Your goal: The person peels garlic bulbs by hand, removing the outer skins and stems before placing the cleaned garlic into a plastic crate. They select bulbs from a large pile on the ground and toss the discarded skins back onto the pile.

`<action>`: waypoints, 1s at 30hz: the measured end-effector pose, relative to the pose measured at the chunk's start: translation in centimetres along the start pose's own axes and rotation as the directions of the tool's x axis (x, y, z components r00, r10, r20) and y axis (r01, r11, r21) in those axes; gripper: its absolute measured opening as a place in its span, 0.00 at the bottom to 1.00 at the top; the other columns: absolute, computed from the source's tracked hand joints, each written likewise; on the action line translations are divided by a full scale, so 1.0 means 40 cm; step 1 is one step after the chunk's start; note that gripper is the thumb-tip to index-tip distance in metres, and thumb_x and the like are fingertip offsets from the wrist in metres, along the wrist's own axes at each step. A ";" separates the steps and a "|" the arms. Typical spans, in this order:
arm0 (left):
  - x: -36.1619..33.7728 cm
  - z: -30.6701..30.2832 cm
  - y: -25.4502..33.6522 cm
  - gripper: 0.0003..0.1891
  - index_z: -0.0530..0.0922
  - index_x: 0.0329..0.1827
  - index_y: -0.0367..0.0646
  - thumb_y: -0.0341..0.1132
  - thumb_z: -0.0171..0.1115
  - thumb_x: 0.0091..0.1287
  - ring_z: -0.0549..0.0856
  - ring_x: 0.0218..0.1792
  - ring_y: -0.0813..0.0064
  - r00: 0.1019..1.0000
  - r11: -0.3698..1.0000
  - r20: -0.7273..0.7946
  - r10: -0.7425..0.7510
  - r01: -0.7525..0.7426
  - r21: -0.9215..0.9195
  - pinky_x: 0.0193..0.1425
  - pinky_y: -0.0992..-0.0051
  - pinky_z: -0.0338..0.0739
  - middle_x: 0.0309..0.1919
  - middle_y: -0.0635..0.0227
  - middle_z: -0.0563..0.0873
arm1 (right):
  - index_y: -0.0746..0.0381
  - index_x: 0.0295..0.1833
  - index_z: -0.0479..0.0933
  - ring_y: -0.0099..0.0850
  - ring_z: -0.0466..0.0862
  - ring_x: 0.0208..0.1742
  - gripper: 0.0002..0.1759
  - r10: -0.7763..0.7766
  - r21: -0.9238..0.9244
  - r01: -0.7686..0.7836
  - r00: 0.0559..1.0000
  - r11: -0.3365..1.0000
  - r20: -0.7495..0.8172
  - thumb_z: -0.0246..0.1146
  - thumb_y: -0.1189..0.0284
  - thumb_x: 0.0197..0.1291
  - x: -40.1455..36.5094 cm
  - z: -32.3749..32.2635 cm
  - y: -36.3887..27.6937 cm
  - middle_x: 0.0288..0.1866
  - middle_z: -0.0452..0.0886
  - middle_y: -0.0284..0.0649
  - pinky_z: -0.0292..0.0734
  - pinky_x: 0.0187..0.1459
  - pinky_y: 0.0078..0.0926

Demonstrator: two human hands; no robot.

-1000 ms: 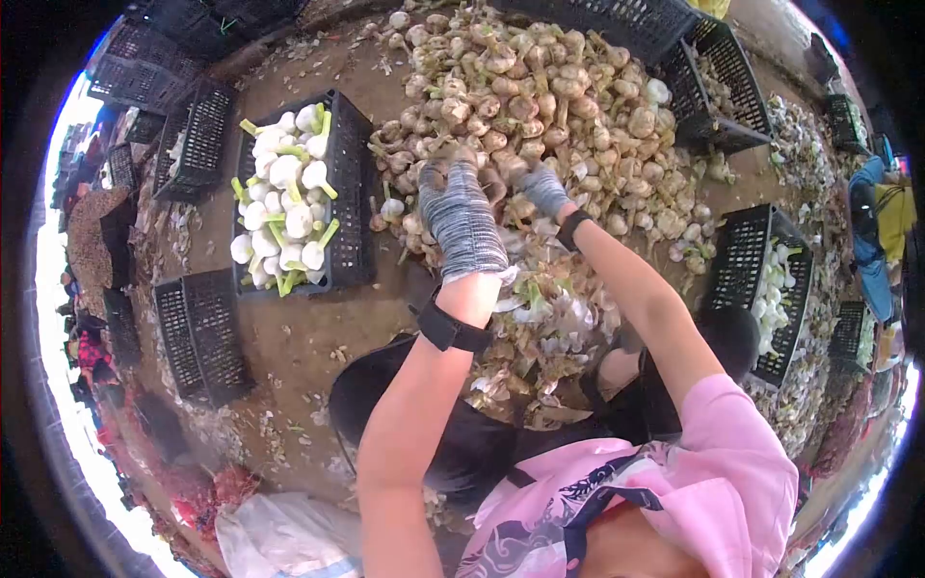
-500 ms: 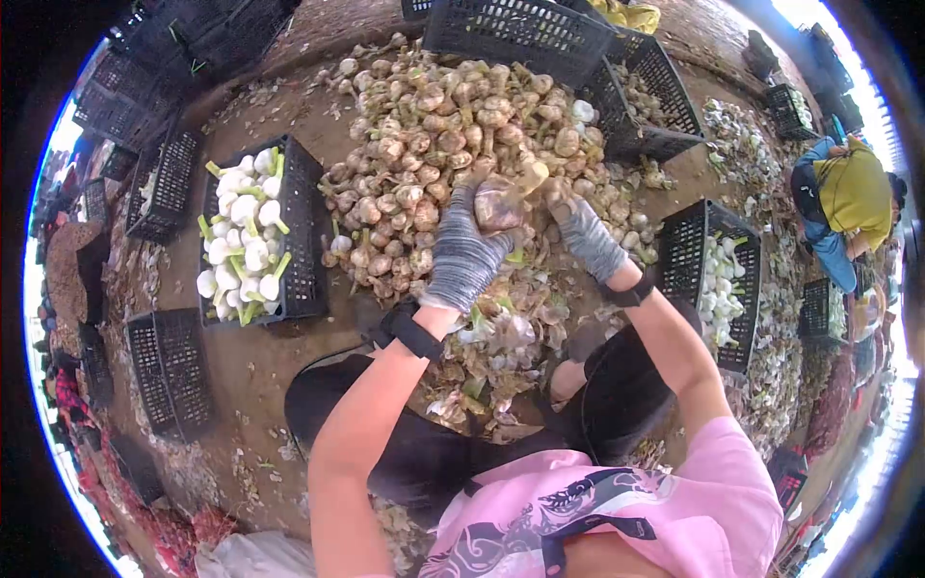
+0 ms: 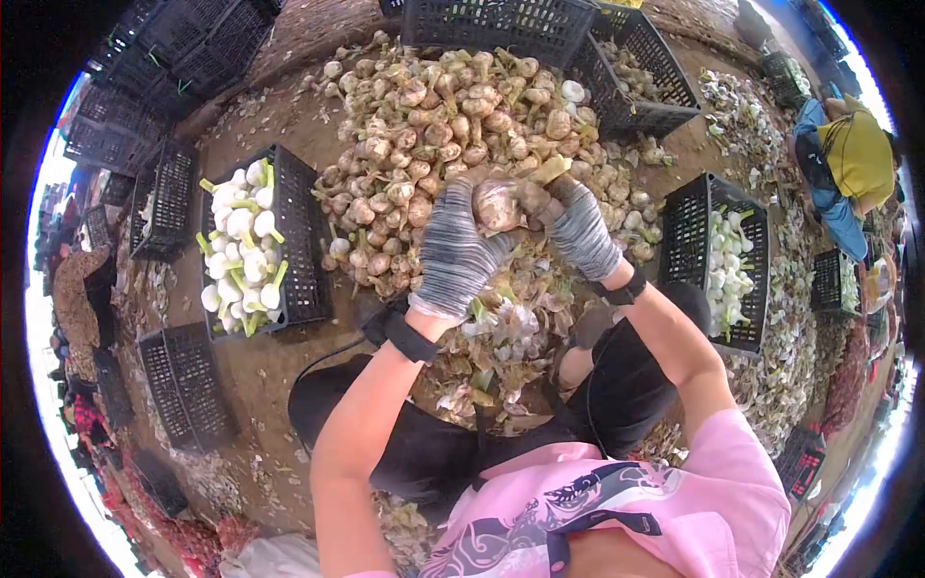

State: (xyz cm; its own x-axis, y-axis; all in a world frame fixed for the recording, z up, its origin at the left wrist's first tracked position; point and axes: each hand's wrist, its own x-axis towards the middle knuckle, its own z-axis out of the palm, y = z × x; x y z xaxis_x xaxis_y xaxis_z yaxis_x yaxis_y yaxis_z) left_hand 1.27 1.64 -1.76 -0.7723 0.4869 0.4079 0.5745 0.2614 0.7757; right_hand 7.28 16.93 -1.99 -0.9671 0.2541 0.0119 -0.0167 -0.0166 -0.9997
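Observation:
My left hand (image 3: 458, 246), in a grey striped glove with the fingertips dark, is closed around a garlic bulb (image 3: 496, 204) with brownish skin. The bulb's cut stem (image 3: 549, 171) points up to the right. My right hand (image 3: 581, 229), gloved alike, has its fingers closed against the bulb's right side, just below the stem. Behind both hands spreads a large heap of unpeeled garlic (image 3: 434, 135). Loose garlic skins (image 3: 506, 332) lie below the hands, between my legs.
A black crate (image 3: 306, 250) of white peeled-back garlic stands on the left, another such crate (image 3: 689, 231) on the right. Behind the heap are a black crate (image 3: 496, 27) and a tilted one (image 3: 655, 118). A person in a yellow top (image 3: 858, 159) sits at far right.
My right hand has come in against the bulb from slightly apart. The bulb's skin looks paler at its front, and the view has shifted a little.

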 end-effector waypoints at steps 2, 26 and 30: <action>0.007 -0.009 0.010 0.34 0.68 0.50 0.40 0.35 0.76 0.38 0.79 0.42 0.70 1.000 1.000 0.010 -0.005 0.005 -0.002 0.49 0.73 0.74 0.41 0.63 0.79 | 0.70 0.48 0.70 0.24 0.76 0.40 0.17 0.051 0.024 -0.052 0.998 0.998 0.036 0.59 0.70 0.56 -0.001 -0.009 -0.013 0.39 0.78 0.38 0.71 0.45 0.23; 0.028 -0.043 0.063 0.16 0.74 0.47 0.37 0.28 0.62 0.56 0.77 0.40 0.80 0.987 0.955 0.035 -0.156 0.160 -0.250 0.45 0.80 0.73 0.37 0.66 0.79 | 0.70 0.46 0.73 0.36 0.76 0.43 0.15 -0.131 -0.350 0.118 0.991 0.929 -0.014 0.54 0.78 0.51 -0.028 0.002 -0.011 0.42 0.75 0.49 0.71 0.46 0.28; 0.028 -0.046 0.043 0.14 0.76 0.45 0.36 0.27 0.63 0.55 0.80 0.34 0.78 0.923 0.884 0.250 -0.293 0.361 -0.296 0.40 0.77 0.75 0.34 0.64 0.82 | 0.71 0.47 0.71 0.41 0.73 0.47 0.17 -0.211 -0.458 0.239 0.971 0.856 0.113 0.56 0.74 0.52 -0.025 0.004 -0.008 0.46 0.72 0.50 0.69 0.50 0.29</action>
State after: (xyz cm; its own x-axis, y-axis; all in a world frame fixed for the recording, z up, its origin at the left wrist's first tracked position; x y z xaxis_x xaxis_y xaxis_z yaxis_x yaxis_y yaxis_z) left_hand 0.88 1.10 0.93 -0.8131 0.5814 0.0284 0.1488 0.1604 0.9758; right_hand 8.22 16.52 -1.69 -0.9642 0.1407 0.2247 -0.1295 0.4897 -0.8622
